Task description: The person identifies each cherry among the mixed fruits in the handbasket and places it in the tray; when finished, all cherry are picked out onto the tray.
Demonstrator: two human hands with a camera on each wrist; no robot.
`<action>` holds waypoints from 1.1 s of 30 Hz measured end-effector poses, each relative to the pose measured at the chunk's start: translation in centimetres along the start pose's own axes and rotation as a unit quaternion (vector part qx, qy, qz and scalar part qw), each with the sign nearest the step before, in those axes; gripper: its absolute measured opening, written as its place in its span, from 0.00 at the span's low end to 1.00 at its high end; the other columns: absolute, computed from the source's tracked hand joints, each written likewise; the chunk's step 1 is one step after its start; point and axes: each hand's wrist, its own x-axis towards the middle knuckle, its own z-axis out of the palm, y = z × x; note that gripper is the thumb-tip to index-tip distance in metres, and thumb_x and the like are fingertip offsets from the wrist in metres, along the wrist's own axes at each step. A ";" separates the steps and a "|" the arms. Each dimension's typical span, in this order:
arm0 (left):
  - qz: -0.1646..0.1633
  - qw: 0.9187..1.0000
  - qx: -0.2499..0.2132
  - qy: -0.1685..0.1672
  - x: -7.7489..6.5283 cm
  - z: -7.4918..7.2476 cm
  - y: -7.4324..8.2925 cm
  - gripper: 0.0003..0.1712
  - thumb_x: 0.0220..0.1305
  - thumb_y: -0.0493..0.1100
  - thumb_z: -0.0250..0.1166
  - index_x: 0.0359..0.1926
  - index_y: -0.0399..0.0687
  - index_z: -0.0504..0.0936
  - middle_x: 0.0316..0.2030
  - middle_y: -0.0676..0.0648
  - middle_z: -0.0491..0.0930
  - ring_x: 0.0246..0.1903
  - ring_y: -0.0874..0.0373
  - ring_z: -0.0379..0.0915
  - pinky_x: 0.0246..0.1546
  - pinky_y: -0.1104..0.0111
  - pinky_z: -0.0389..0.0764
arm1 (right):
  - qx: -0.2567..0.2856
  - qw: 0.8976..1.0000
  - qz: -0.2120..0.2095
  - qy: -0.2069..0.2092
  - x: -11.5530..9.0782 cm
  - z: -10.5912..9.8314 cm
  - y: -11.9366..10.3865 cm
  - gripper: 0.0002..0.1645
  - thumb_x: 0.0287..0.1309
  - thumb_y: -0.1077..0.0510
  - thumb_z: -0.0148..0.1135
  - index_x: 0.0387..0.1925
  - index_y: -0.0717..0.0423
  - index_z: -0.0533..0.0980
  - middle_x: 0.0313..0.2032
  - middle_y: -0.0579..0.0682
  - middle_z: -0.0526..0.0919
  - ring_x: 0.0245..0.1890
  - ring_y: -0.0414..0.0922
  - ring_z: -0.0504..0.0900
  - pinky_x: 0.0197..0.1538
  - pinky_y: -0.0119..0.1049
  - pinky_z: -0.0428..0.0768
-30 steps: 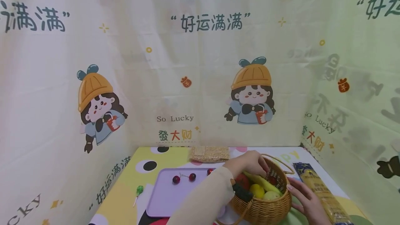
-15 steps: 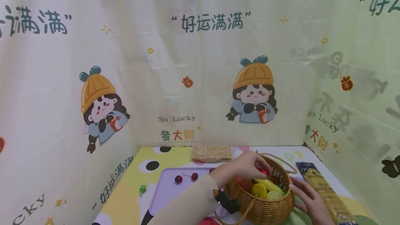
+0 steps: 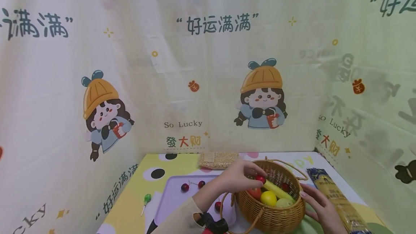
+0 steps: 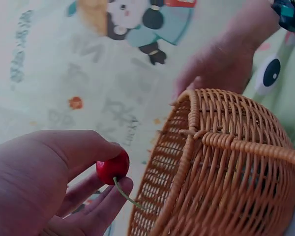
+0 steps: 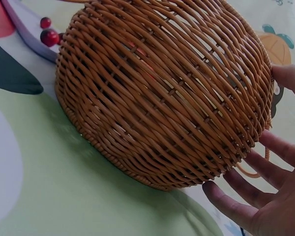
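My left hand (image 3: 240, 176) pinches a red cherry (image 4: 113, 168) between thumb and fingers, its green stem trailing toward the basket. It hovers over the left side of a wicker basket (image 3: 269, 217). Inside lie a yellow banana (image 3: 276, 190), a lemon (image 3: 268, 198), a pale green round fruit (image 3: 284, 203), a red fruit (image 3: 255, 193) partly covered by the hand, and a dark red cherry (image 3: 285, 187). At the basket's right, my right hand (image 3: 321, 207) touches the outer wall with extended fingers, its thumb near the rim in the right wrist view.
Left of the basket lies a purple tray (image 3: 175, 205) bearing several cherries. A green lollipop (image 3: 147, 199) rests farther left. At the back is a clear bag of grains (image 3: 218, 160); a long pasta packet (image 3: 338, 198) lies right. Both basket handles hang outward.
My left hand has come up out of the basket with the cherry and moved left toward the tray side. My right hand stays at the basket's right wall.
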 end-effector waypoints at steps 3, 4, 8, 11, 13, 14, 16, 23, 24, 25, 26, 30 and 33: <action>-0.007 0.999 -0.030 0.024 -1.5 -0.7 -0.8 0.12 0.68 0.46 0.80 0.51 0.66 0.95 0.48 0.65 0.91 0.51 0.72 0.85 0.49 0.72 0.86 | 0.002 1.000 -0.002 -0.005 0.2 0.0 0.2 0.49 0.80 0.32 0.62 0.87 0.51 0.60 0.83 0.63 0.64 0.47 0.17 0.77 0.64 0.56 0.88; -0.011 0.999 -0.036 0.032 -2.1 -1.0 -1.0 0.13 0.67 0.46 0.80 0.51 0.65 0.95 0.50 0.64 0.91 0.51 0.71 0.85 0.49 0.71 0.87 | 0.010 1.000 0.003 -0.008 1.1 -0.5 1.0 0.49 0.78 0.31 0.63 0.87 0.48 0.61 0.80 0.57 0.71 0.47 0.17 0.78 0.64 0.55 0.89; -0.036 0.996 -0.055 0.060 -4.1 -2.1 -1.8 0.14 0.66 0.48 0.79 0.53 0.62 0.95 0.55 0.62 0.89 0.53 0.66 0.86 0.50 0.66 0.89 | 0.009 1.000 0.005 -0.013 1.7 -0.7 1.5 0.51 0.78 0.30 0.63 0.88 0.49 0.59 0.82 0.61 0.67 0.56 0.26 0.80 0.65 0.56 0.88; -0.041 0.994 -0.068 0.081 -5.5 -2.9 -2.4 0.15 0.67 0.47 0.79 0.54 0.60 0.94 0.55 0.59 0.90 0.54 0.60 0.89 0.50 0.66 0.89 | -0.001 1.000 0.004 -0.010 0.8 -0.1 0.6 0.51 0.80 0.31 0.61 0.88 0.51 0.58 0.85 0.66 0.60 0.57 0.28 0.79 0.64 0.56 0.88; -0.039 0.992 -0.075 0.095 -6.3 -3.3 -3.0 0.14 0.68 0.46 0.78 0.54 0.60 0.94 0.55 0.56 0.91 0.54 0.56 0.89 0.50 0.67 0.89 | -0.003 1.000 0.004 -0.008 0.4 0.0 0.2 0.50 0.80 0.32 0.61 0.88 0.52 0.58 0.84 0.65 0.63 0.54 0.23 0.78 0.65 0.55 0.89; -0.038 0.991 -0.078 0.102 -6.6 -3.4 -3.4 0.14 0.69 0.46 0.78 0.54 0.60 0.94 0.55 0.55 0.91 0.55 0.55 0.90 0.49 0.67 0.89 | -0.004 1.000 0.006 -0.006 0.2 0.1 0.1 0.50 0.80 0.32 0.61 0.88 0.51 0.59 0.83 0.63 0.65 0.52 0.22 0.78 0.64 0.54 0.89; -0.045 0.989 -0.085 0.117 -7.3 -3.7 -4.2 0.14 0.69 0.45 0.78 0.54 0.60 0.94 0.54 0.53 0.91 0.55 0.53 0.90 0.48 0.67 0.90 | -0.003 1.000 0.002 -0.007 0.1 0.0 0.0 0.49 0.81 0.32 0.60 0.88 0.51 0.59 0.81 0.61 0.68 0.53 0.23 0.78 0.64 0.54 0.89; -0.061 0.983 -0.042 0.170 -9.8 -4.1 -8.4 0.13 0.66 0.39 0.78 0.51 0.50 0.94 0.50 0.46 0.93 0.48 0.56 0.90 0.46 0.72 0.88 | 0.005 1.000 -0.001 -0.002 0.2 0.0 0.2 0.46 0.80 0.33 0.62 0.87 0.47 0.62 0.73 0.43 0.76 0.46 0.16 0.77 0.63 0.53 0.89; -0.061 0.982 -0.036 0.175 -10.2 -4.1 -9.0 0.13 0.65 0.38 0.79 0.50 0.48 0.94 0.49 0.45 0.93 0.48 0.55 0.90 0.46 0.73 0.88 | 0.006 1.000 -0.002 -0.002 0.2 0.0 0.2 0.47 0.80 0.33 0.62 0.87 0.48 0.62 0.74 0.44 0.76 0.46 0.16 0.77 0.63 0.53 0.89; -0.062 0.981 -0.032 0.180 -10.5 -4.0 -9.6 0.13 0.64 0.36 0.79 0.50 0.47 0.94 0.48 0.44 0.94 0.47 0.54 0.91 0.45 0.73 0.88 | 0.006 1.000 -0.002 -0.002 0.1 0.0 0.2 0.47 0.80 0.33 0.62 0.87 0.48 0.61 0.74 0.45 0.76 0.46 0.16 0.77 0.64 0.54 0.89; -0.063 0.980 -0.026 0.186 -10.8 -3.9 -10.2 0.13 0.63 0.35 0.79 0.49 0.46 0.93 0.46 0.44 0.94 0.47 0.53 0.90 0.45 0.74 0.87 | 0.007 1.000 -0.003 -0.003 0.1 -0.1 0.2 0.47 0.80 0.33 0.62 0.87 0.48 0.62 0.74 0.45 0.76 0.46 0.16 0.76 0.64 0.55 0.89; -0.074 0.976 -0.003 0.207 -12.0 -3.8 -12.3 0.13 0.60 0.32 0.78 0.47 0.40 0.93 0.44 0.44 0.93 0.44 0.52 0.90 0.42 0.74 0.88 | 0.007 1.000 -0.004 -0.002 0.0 -0.1 0.2 0.47 0.80 0.33 0.62 0.87 0.48 0.62 0.74 0.43 0.76 0.46 0.16 0.77 0.64 0.55 0.89; -0.087 0.973 0.020 0.214 -12.5 -3.6 -13.6 0.14 0.58 0.32 0.78 0.47 0.39 0.93 0.44 0.46 0.92 0.41 0.55 0.89 0.40 0.73 0.88 | 0.008 1.000 -0.004 -0.001 0.0 0.0 0.2 0.46 0.80 0.33 0.62 0.87 0.47 0.63 0.75 0.44 0.75 0.47 0.16 0.78 0.64 0.55 0.89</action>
